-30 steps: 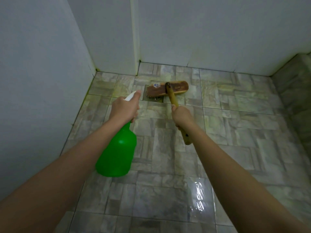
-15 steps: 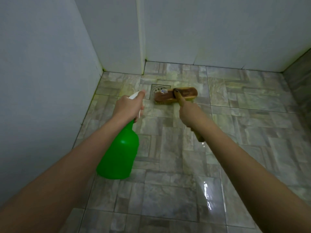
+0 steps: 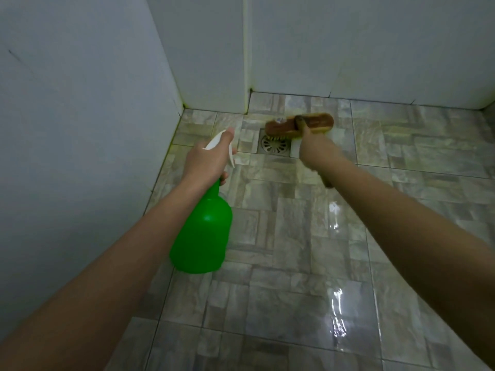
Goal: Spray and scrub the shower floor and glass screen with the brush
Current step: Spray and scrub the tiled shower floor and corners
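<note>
My left hand [image 3: 207, 163] grips the white trigger head of a green spray bottle [image 3: 202, 234], which hangs over the left part of the tiled shower floor [image 3: 294, 250]. My right hand [image 3: 317, 153] holds the yellow handle of a wooden scrub brush [image 3: 300, 125]. The brush head lies bristles down on the tiles close to the back wall, at the far edge of a round metal floor drain [image 3: 273, 144]. Only the handle's end shows below my right wrist.
White walls [image 3: 80, 129] close the corner on the left and at the back, with a vertical seam above the drain. Wet patches shine on the tiles at the lower right. A darker tiled step rises at the far right edge.
The brush has slid away from me toward the back wall, uncovering the drain. Both arms have reached forward with it, and the bottle stays in my left hand.
</note>
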`<move>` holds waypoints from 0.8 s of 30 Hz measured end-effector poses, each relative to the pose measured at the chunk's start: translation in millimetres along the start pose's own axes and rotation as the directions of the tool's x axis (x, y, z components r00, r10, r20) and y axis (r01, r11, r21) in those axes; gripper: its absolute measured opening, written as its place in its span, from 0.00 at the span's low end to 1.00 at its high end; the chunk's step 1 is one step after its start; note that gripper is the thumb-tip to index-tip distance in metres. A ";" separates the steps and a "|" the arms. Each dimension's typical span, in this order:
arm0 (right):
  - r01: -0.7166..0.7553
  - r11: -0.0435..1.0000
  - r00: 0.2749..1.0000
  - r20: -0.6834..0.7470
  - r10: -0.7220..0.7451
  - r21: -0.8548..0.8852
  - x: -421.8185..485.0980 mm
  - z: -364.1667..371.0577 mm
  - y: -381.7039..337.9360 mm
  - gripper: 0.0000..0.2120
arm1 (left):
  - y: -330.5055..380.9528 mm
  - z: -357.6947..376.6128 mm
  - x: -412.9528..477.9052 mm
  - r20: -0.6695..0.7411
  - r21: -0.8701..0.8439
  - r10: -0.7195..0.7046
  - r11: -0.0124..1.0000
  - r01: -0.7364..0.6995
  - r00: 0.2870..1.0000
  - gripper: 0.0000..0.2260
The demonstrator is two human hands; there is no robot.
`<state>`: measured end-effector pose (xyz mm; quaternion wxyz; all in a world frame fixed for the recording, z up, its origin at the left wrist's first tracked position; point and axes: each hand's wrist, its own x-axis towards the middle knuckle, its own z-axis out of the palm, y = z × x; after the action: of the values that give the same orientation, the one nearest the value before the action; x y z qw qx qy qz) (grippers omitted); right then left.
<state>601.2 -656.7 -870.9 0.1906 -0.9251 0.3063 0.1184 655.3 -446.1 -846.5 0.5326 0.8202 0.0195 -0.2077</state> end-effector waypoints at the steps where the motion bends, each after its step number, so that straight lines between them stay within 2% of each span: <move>1: -0.002 1.000 1.000 -0.003 0.002 -0.007 3.3 -5.1 -4.6 0.34 | -1.7 -1.1 -0.9 -0.005 -0.003 0.000 1.000 0.000 1.000 0.24; 4: 0.011 1.000 1.000 0.008 -0.011 0.003 -16.7 16.3 -11.4 0.36 | -5.6 -6.7 1.6 -0.005 -0.008 -0.019 1.000 0.019 1.000 0.23; 7: 0.028 0.995 0.999 0.021 -0.026 -0.092 -37.0 32.5 -4.8 0.35 | -7.3 -12.5 5.2 -0.004 -0.063 -0.051 0.997 0.051 0.999 0.23; 12: 0.037 0.996 0.999 -0.021 -0.039 -0.078 7.3 -8.0 -13.3 0.32 | -11.1 -8.8 5.5 -0.030 -0.100 -0.034 0.995 0.031 0.999 0.17; 15: 0.053 0.994 0.998 -0.031 -0.056 -0.094 -25.3 14.7 0.9 0.32 | -11.0 -9.6 6.6 -0.013 -0.094 -0.038 0.995 0.037 0.999 0.21; 17: 0.028 0.990 1.000 0.016 -0.026 -0.136 -52.2 26.8 17.1 0.34 | -10.8 -9.8 9.0 0.015 -0.089 -0.064 0.994 0.065 0.998 0.25; 21: 0.029 0.991 0.999 0.020 -0.027 -0.131 -8.4 -6.2 15.4 0.32 | -10.2 1.6 11.2 0.045 -0.106 -0.084 0.990 0.089 0.995 0.23; 24: -0.024 0.989 1.000 0.011 0.026 -0.144 9.4 -17.1 6.1 0.34 | -9.1 13.4 12.0 0.058 -0.102 -0.085 0.991 0.091 0.995 0.22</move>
<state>606.6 -673.3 -860.4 0.1237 -0.9318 0.3070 0.1487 659.7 -456.1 -863.4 0.5653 0.7839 0.0524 -0.2515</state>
